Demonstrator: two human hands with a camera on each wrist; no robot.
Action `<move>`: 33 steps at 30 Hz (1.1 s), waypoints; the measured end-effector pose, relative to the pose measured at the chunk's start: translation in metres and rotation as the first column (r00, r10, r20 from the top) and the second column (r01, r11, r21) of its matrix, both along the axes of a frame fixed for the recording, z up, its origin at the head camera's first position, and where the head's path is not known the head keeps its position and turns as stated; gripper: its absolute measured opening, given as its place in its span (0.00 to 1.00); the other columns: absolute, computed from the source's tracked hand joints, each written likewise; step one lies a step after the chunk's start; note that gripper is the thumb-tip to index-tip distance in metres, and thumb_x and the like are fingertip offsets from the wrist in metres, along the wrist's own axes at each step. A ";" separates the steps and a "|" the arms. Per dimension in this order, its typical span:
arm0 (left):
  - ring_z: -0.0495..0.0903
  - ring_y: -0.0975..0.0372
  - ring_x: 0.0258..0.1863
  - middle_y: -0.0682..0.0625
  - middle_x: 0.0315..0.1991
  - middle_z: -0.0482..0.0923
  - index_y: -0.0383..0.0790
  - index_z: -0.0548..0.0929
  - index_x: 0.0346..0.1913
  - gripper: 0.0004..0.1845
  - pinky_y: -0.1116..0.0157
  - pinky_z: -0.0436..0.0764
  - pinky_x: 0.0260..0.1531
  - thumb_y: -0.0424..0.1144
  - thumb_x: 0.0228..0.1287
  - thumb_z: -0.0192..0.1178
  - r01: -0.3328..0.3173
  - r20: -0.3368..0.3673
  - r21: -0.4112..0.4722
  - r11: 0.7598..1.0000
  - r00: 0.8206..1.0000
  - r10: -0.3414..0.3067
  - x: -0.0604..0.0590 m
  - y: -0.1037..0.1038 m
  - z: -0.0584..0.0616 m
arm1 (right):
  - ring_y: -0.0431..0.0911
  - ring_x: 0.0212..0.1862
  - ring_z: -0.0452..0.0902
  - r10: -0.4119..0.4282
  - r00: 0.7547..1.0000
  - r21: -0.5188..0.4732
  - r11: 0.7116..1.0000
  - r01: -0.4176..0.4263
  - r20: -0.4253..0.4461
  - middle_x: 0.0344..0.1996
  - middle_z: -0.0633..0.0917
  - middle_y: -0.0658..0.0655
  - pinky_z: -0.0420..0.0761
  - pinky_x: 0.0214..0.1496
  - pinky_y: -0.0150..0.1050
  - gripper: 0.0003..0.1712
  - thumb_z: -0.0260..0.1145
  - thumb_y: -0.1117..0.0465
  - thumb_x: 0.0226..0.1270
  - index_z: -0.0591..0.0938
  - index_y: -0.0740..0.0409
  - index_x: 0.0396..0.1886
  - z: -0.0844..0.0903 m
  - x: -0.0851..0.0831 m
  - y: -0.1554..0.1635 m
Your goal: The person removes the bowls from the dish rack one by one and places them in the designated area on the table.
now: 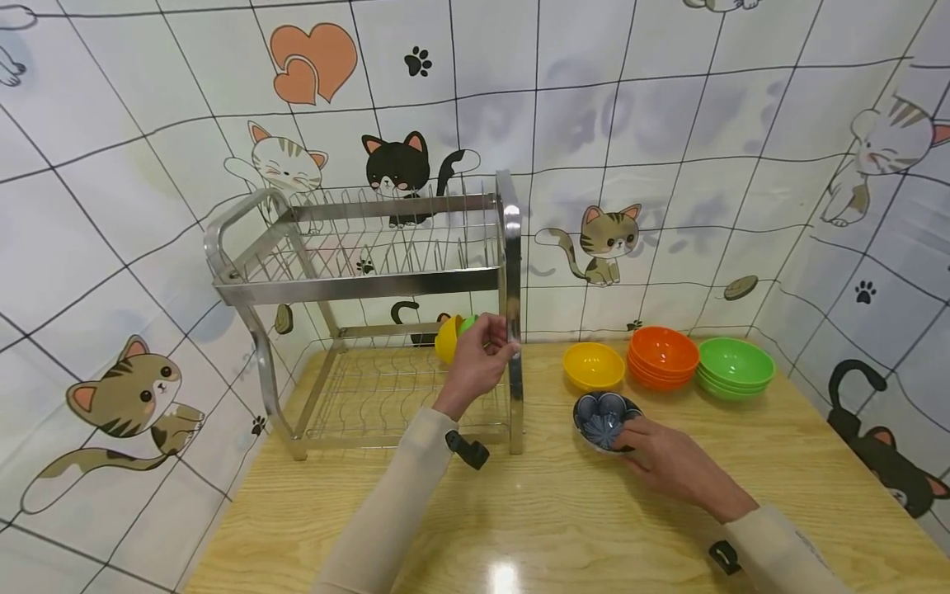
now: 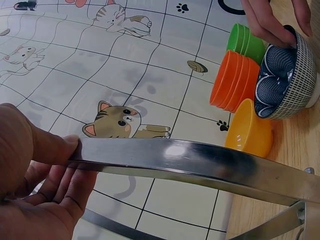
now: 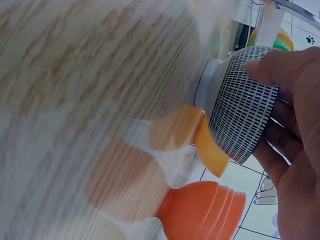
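Note:
My left hand (image 1: 478, 359) pinches the right front post of the metal dish rack (image 2: 175, 155), thumb on one side and fingers on the other. Just behind that hand, a yellow bowl (image 1: 446, 340) and a partly hidden green bowl (image 1: 467, 324) stand on edge in the lower tier. With my right hand (image 1: 668, 462) I grip the rim of a patterned bowl (image 1: 603, 421), dark blue inside and black-and-white checked outside. In the right wrist view my thumb lies on its outer wall (image 3: 242, 100) and its foot is close to the table.
Right of the rack on the wooden table (image 1: 564, 528) stand a yellow bowl (image 1: 594, 367), a stack of orange bowls (image 1: 663, 359) and a stack of green bowls (image 1: 735, 367). The rack's upper tier (image 1: 371, 285) has upright wire dividers. A cat-print tiled wall (image 1: 668, 165) rises behind.

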State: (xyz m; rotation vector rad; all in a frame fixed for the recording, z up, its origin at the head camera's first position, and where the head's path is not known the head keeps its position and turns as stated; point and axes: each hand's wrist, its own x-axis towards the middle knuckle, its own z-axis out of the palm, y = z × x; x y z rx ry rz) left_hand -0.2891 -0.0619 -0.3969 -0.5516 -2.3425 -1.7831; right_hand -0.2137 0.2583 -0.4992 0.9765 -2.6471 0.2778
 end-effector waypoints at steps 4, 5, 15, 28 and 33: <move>0.77 0.59 0.40 0.43 0.44 0.79 0.38 0.77 0.52 0.12 0.74 0.80 0.40 0.31 0.70 0.64 0.002 0.001 -0.007 1.000 1.000 -0.002 0.000 -0.001 -0.001 | 0.35 0.39 0.76 -0.020 0.999 -0.016 1.000 0.021 0.032 0.40 0.83 0.42 0.85 0.40 0.38 0.13 0.81 0.56 0.54 0.87 0.44 0.38 0.000 0.001 0.000; 0.77 0.59 0.40 0.43 0.44 0.79 0.38 0.77 0.52 0.12 0.74 0.80 0.39 0.30 0.70 0.64 0.004 0.000 -0.005 1.000 1.000 -0.004 0.000 -0.001 -0.001 | 0.35 0.39 0.76 -0.023 0.999 -0.021 1.000 0.024 0.039 0.40 0.83 0.42 0.85 0.40 0.39 0.13 0.81 0.55 0.53 0.87 0.44 0.39 0.000 0.001 0.000; 0.76 0.60 0.39 0.44 0.43 0.78 0.38 0.77 0.52 0.12 0.73 0.80 0.39 0.31 0.70 0.64 0.003 0.015 0.008 1.000 1.000 -0.003 0.001 0.000 0.000 | 0.44 0.55 0.81 -0.022 0.995 -0.048 0.998 0.027 0.102 0.54 0.86 0.46 0.85 0.57 0.50 0.21 0.80 0.50 0.56 0.87 0.45 0.50 0.004 0.001 -0.002; 0.76 0.59 0.40 0.44 0.44 0.78 0.38 0.77 0.52 0.12 0.72 0.79 0.41 0.30 0.69 0.65 0.004 0.031 0.023 1.000 1.000 -0.005 0.002 0.000 0.002 | 0.54 0.68 0.74 0.027 0.996 -0.131 0.991 -0.016 0.085 0.68 0.79 0.51 0.76 0.66 0.63 0.38 0.82 0.46 0.51 0.82 0.45 0.63 0.012 -0.001 -0.003; 0.77 0.59 0.40 0.45 0.44 0.78 0.39 0.77 0.52 0.12 0.72 0.80 0.41 0.31 0.69 0.65 -0.009 0.040 0.016 1.000 0.999 0.009 0.002 0.000 0.003 | 0.55 0.69 0.72 0.031 0.997 -0.164 0.986 -0.020 0.064 0.71 0.75 0.53 0.77 0.65 0.63 0.41 0.82 0.45 0.52 0.78 0.40 0.68 0.019 -0.003 -0.007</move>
